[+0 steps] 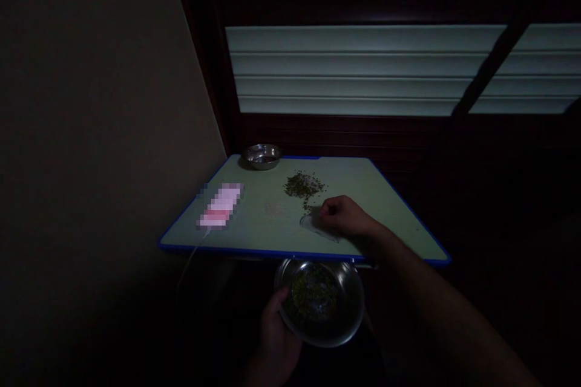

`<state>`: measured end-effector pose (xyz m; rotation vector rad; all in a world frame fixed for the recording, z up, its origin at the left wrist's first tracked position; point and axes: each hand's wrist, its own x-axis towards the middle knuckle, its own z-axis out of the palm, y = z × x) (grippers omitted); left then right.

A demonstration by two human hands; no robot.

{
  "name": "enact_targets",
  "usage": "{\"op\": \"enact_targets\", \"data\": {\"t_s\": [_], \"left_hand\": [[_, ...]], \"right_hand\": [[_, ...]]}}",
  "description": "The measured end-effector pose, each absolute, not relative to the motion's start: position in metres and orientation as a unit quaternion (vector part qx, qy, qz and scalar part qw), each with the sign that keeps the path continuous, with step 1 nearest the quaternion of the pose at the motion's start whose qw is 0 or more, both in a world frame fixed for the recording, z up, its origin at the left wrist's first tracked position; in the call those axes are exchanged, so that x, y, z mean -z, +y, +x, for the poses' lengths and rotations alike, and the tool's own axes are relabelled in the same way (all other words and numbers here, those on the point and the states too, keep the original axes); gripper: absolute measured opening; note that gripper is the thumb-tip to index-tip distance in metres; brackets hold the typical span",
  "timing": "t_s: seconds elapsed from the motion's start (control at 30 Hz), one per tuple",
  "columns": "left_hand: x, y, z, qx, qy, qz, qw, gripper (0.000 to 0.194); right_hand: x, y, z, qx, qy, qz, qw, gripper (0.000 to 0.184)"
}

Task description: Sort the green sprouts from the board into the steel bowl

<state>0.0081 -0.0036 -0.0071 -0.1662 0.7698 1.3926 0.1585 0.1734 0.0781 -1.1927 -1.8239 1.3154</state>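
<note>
In the head view, the bowl is round, shiny metal with a thin bright rim and a smooth, sloping inner wall, and green bits lie loosely over its bottom and left side. Its mouth points up and back toward the camera, slightly tilted; the outline is nearly circular, so no one long axis stands out. The bowl is at the near edge of the bench, lower than its top, with the far rim close under the blue edging. The left hand grips it from the left, thumb over the rim and the other fingers below. The right hand is above the near part of the bench, fingers curled in and drawn narrow toward the thumb; whether it pinches anything small, I cannot tell. Just beside it is a clear, thin-edged piece, its long axis running from far left to near right. Beyond lies a loose pile of green-brown bits, with a metal dish at the far left corner. A blurred, lit screen lies to the left, a pale cord running from its near end over the edge
</note>
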Motion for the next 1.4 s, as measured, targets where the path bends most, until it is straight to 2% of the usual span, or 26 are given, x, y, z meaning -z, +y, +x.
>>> {"op": "enact_targets", "data": {"t_s": [0.17,0.47,0.67,1.03,1.27,1.4], "left_hand": [[0.007,-0.003,0.008,-0.627,0.346,-0.074,0.694,0.021],[0.008,-0.005,0.008,-0.629,0.327,-0.073,0.702,0.022],[0.008,-0.005,0.007,-0.629,0.342,-0.090,0.692,0.021],[0.008,-0.003,0.008,-0.649,0.334,-0.074,0.679,0.021],[-0.001,-0.004,0.009,-0.644,0.327,-0.093,0.685,0.026],[-0.002,-0.006,0.009,-0.658,0.323,-0.091,0.674,0.026]], "right_hand": [[-0.078,0.177,0.167,-0.426,-0.702,-0.488,0.295,0.010],[-0.086,0.191,0.186,-0.391,-0.683,-0.553,0.272,0.007],[-0.101,0.204,0.178,-0.372,-0.713,-0.532,0.264,0.005],[-0.080,0.200,0.172,-0.440,-0.705,-0.457,0.315,0.021],[-0.082,0.194,0.172,-0.407,-0.694,-0.471,0.362,0.022],[-0.084,0.192,0.172,-0.395,-0.694,-0.481,0.362,0.022]]}}
